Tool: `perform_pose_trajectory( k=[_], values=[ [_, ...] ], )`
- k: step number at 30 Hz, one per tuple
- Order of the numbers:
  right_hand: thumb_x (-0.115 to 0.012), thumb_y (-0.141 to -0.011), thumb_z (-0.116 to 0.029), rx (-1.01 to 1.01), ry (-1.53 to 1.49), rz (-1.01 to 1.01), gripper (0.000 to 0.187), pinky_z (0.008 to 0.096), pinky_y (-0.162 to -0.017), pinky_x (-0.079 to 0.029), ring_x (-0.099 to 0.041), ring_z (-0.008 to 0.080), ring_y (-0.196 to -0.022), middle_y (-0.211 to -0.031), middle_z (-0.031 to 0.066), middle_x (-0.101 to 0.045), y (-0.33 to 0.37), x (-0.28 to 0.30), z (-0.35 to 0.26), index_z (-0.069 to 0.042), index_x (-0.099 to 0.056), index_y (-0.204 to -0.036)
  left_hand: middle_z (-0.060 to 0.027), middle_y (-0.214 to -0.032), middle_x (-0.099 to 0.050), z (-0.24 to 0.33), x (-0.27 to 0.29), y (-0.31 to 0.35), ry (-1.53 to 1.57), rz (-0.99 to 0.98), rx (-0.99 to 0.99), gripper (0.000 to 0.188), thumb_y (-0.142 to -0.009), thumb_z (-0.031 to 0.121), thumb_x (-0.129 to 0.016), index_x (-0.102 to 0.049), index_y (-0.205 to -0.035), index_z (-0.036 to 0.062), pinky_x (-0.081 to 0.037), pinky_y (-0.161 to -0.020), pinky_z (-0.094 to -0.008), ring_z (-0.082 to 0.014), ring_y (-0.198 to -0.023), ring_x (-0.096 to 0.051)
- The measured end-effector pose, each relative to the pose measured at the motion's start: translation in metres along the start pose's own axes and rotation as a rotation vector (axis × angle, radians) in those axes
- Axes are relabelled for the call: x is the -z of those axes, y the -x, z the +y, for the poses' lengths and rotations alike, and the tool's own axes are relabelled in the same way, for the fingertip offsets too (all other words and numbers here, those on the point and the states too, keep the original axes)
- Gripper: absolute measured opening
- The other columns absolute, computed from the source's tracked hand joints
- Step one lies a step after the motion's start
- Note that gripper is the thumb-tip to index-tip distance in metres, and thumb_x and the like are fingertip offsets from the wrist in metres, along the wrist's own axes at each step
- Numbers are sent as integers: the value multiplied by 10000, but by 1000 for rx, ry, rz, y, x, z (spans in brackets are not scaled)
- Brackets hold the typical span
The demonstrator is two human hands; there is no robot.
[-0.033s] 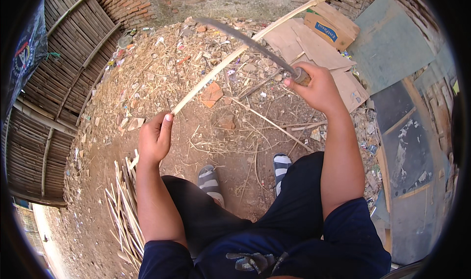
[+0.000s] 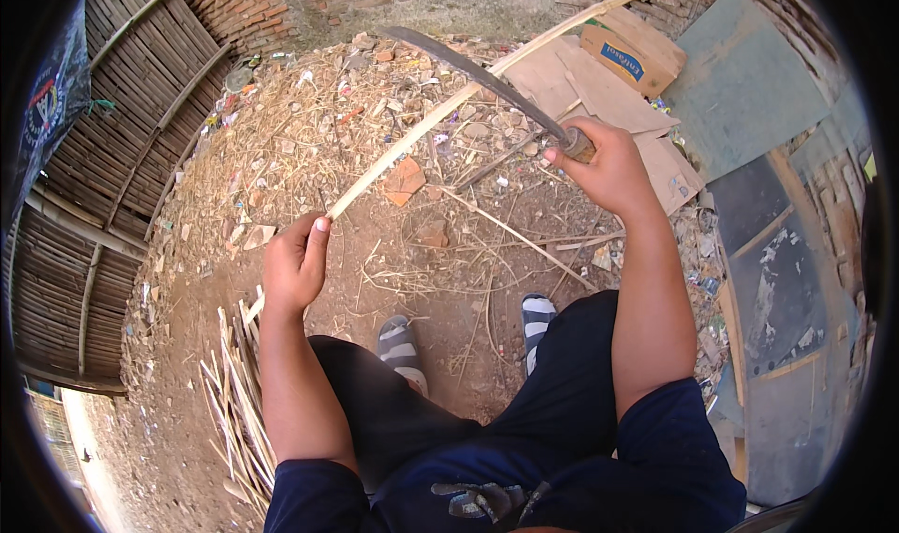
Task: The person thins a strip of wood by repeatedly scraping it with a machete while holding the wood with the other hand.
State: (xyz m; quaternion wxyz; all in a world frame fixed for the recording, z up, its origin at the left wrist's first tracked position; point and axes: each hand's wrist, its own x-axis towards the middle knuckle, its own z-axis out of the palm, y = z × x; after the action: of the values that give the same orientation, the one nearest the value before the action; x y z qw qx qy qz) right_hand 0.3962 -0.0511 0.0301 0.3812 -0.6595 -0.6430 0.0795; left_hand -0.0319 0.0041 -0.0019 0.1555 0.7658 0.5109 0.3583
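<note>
In my left hand (image 2: 298, 259), closed with the thumb on top, is the near end of a long pale strip of split bamboo (image 2: 405, 146). The strip slants away to the far right, up toward the brick wall. My right hand (image 2: 607, 170) is wrapped round the wooden handle of a machete (image 2: 524, 107). Its dark, slightly curved blade points to the far left and crosses over the middle of the strip. Whether the edge touches the strip, I cannot tell.
A bundle of split strips (image 2: 234, 392) lies by my left forearm. Shavings and rubble (image 2: 309, 130) cover the ground ahead. Flattened cardboard and a cardboard box (image 2: 655, 51) lie far right, near grey sheets (image 2: 749, 83). A bamboo-slat panel (image 2: 122, 158) stands left.
The machete blade has shifted slightly to the right and up. The strip's far end has moved a little to the right. My left hand has barely moved.
</note>
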Motion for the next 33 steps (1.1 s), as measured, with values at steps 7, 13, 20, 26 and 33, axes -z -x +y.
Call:
perform_pose_trajectory(
  k=[7,13,20,26,33],
  values=[
    [-872,-842,-355,187,138,29,422,448,-830,-546,-720,376,-963,-1020,174,-754,3,-6,-7,-65,-759,-1128,-144,-661,-651,2,1,0,-81,38,-7,364,-1053,364,-639,-767,-1080,24,-479,-588,-383,-269,-599,-649],
    [-870,-848,-333,-5,7,134,393,438,-806,-551,-720,374,-925,-975,178,-750,-3,5,5,-59,-753,-1104,-136,-640,-615,2,3,0,-68,30,21,378,-1063,373,-622,-755,-1033,20,-454,-579,-380,-252,-585,-603],
    [-846,-871,-343,200,87,-22,353,443,-805,-549,-724,346,-917,-970,142,-747,3,-8,-14,-69,-748,-1072,-101,-626,-545,0,-2,-2,63,-68,36,419,-1084,382,-593,-718,-975,-4,-427,-590,-363,-174,-602,-511],
    [-842,-874,-339,136,44,0,346,417,-793,-554,-717,312,-873,-962,132,-739,-2,-8,-9,-90,-744,-1093,-89,-619,-527,-11,-7,0,115,-39,2,434,-1091,391,-581,-744,-1026,-5,-423,-592,-358,-161,-603,-501],
    [-834,-936,-304,-138,-606,65,334,276,-636,-501,-623,120,-689,-945,28,-717,-3,-7,18,-74,-712,-1146,-102,-624,-548,-8,-7,-2,50,-84,27,429,-1087,404,-578,-751,-1025,16,-435,-591,-375,-185,-597,-527]
  ],
)
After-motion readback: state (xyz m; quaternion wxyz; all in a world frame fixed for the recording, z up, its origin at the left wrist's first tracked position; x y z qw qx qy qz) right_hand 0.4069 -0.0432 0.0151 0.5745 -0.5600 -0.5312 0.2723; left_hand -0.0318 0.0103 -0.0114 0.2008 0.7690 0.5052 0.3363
